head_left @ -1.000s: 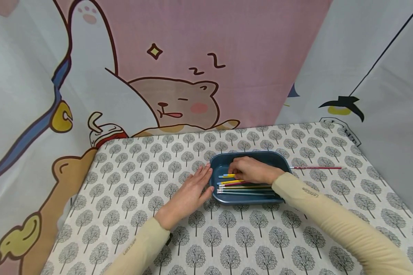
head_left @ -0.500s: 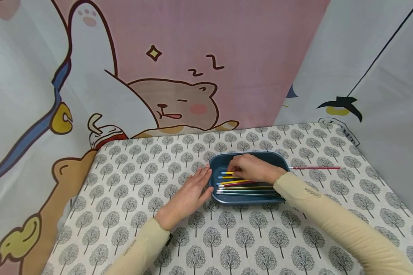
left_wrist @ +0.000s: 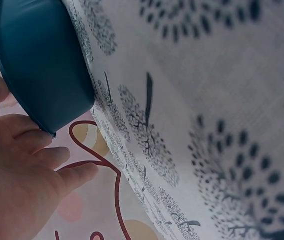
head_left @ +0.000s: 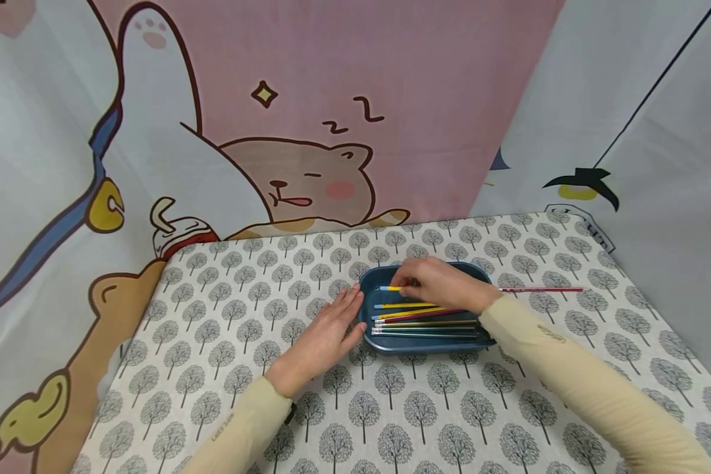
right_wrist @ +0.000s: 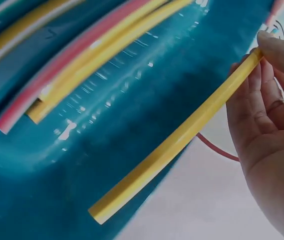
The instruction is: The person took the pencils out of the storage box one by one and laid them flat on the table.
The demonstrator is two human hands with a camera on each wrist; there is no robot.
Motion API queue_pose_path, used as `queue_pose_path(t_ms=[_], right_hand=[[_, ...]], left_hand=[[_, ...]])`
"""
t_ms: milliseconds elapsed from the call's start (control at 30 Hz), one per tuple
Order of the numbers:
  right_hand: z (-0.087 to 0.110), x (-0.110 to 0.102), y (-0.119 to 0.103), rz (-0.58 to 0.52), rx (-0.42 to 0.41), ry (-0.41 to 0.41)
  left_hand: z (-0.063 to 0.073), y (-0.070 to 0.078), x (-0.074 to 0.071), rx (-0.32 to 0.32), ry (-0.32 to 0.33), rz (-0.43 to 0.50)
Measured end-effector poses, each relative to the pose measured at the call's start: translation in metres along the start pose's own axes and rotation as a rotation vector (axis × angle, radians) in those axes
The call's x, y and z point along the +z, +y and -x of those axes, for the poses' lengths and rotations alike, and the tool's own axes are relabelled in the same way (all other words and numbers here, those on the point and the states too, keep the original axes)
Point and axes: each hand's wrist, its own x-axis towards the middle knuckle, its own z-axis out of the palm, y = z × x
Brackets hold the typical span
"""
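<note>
A dark blue tray lies on the cloth with several pencils side by side in it: dark green, red and yellow, some with pale blue ends. My right hand is over the tray's far side and pinches a yellow pencil between thumb and forefinger. Its flat, unsharpened end points back toward the wrist in the right wrist view, apart from the others. At the tray's left end my left hand rests with extended fingers against the wall.
A thin red stick lies on the cloth right of the tray. The tree-print tablecloth reaches back to a cartoon curtain, which also hangs along the sides.
My right hand has lifted the yellow pencil and shifted it toward the far side, away from the other yellow pencils in the tray. The left hand stays at the tray's left end.
</note>
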Motion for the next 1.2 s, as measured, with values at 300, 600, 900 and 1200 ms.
queue_pose_path(t_ms=[300, 600, 900, 1200], right_hand=[[0.006, -0.018, -0.011, -0.012, -0.024, 0.050], [0.016, -0.036, -0.017, -0.021, -0.064, 0.132], [0.027, -0.044, -0.018, -0.025, -0.040, 0.165], [0.041, -0.053, -0.018, 0.006, -0.031, 0.192]], left_hand=[[0.000, 0.000, -0.001, 0.008, 0.003, 0.005], [0.000, 0.001, -0.002, 0.006, 0.004, 0.003], [0.000, 0.001, -0.001, 0.012, 0.012, -0.002], [0.000, 0.001, -0.001, 0.013, 0.015, -0.001]])
